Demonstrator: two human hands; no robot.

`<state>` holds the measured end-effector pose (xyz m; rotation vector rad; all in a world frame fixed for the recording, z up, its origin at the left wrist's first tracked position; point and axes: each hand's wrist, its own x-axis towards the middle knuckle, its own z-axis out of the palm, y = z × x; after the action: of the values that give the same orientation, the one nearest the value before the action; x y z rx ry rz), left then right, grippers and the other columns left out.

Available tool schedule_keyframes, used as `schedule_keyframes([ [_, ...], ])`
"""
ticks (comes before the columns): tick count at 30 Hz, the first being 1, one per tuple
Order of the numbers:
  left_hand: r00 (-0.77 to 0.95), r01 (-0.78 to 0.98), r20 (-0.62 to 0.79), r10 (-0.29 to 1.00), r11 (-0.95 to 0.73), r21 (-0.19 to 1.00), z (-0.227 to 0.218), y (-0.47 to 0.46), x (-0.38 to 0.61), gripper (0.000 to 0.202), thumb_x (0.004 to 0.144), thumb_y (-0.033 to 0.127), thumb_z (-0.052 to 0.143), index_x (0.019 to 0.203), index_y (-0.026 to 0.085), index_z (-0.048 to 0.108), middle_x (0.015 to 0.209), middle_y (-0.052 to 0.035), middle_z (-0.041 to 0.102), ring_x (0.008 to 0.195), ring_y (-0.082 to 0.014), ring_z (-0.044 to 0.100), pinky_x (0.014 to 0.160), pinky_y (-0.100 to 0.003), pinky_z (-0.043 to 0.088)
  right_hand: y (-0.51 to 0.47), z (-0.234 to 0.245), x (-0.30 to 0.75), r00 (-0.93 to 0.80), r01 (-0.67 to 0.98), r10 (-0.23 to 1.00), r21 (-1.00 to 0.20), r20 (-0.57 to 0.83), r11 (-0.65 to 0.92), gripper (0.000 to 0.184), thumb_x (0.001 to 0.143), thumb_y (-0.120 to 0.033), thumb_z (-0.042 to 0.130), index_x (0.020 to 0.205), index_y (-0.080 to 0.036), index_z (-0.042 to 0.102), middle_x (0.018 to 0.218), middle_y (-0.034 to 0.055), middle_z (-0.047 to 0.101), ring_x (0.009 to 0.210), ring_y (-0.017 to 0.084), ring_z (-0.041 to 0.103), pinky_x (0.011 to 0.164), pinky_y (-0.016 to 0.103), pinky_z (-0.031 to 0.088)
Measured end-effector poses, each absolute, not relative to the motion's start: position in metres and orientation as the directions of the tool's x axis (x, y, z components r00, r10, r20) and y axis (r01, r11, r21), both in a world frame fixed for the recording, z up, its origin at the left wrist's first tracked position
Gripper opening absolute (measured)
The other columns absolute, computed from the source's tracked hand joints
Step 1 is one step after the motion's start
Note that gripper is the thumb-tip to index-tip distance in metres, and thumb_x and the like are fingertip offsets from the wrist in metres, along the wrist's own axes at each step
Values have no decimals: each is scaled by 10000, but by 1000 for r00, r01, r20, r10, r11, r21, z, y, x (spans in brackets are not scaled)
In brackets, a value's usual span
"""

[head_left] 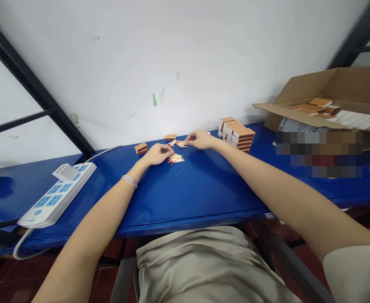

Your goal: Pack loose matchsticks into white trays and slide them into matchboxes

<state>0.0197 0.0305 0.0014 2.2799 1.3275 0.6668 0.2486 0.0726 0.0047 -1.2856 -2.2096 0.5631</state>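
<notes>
Bearing matches, blue workbench beside white wall

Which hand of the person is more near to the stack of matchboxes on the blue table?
Right. The right hand is just left of the stack of matchboxes, not touching it; the left hand is farther left, on the other side of the loose matches.

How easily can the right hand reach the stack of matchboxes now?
Easily, it seems: the right hand lies close beside the stack of matchboxes, and the left hand and loose matches are on its other side, not in the way.
</notes>
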Motion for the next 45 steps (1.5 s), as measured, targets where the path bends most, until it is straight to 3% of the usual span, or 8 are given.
schedule_keyframes([
  [3,423,669,192,886,-448,592,1,32,19,282,805,361,586,850,124,733,844,-69,740,714,-155,603,677,-269,457,64,3,239,-539,521,815,-676,213,521,163,788,-198,606,839,-128,744,796,23,728,671,105,587,616,187,427],
  [6,416,659,184,890,-435,613,0,33,18,285,818,344,560,845,114,726,851,-71,734,713,-153,597,688,-271,452,57,2,231,-638,464,747,-682,185,565,152,769,-208,612,811,-143,742,746,2,709,617,98,557,564,193,397],
  [9,415,659,165,895,-421,623,0,33,18,299,838,336,524,843,114,725,841,-62,724,681,-139,574,663,-263,434,58,2,231,-577,541,789,-626,210,562,164,771,-204,618,843,-136,749,777,23,724,641,111,581,576,199,404],
  [15,412,701,139,900,-411,582,0,32,18,333,854,380,523,856,122,735,841,-62,721,681,-143,565,645,-267,408,74,2,255,-348,814,898,-389,270,432,201,763,-135,620,906,-112,760,873,86,751,745,156,645,665,221,442],
  [20,419,690,131,899,-409,597,1,31,20,345,854,404,539,875,122,737,920,-81,733,775,-168,603,708,-275,434,78,-4,261,-332,834,919,-390,212,391,193,770,-179,656,920,-122,762,868,80,755,727,157,654,645,218,452],
  [31,425,687,143,894,-421,592,-1,33,18,356,840,422,551,878,130,751,900,-78,741,761,-171,609,698,-279,444,86,-15,254,-309,872,919,-314,246,377,161,769,-123,592,799,-118,750,834,119,753,772,208,679,664,235,458],
  [45,427,690,136,894,-419,590,-1,34,18,359,838,424,543,861,124,740,837,-71,722,696,-149,581,662,-267,431,74,-3,251,-311,878,917,-293,249,378,206,791,-103,545,866,-100,737,903,145,746,807,218,675,709,246,452],
])
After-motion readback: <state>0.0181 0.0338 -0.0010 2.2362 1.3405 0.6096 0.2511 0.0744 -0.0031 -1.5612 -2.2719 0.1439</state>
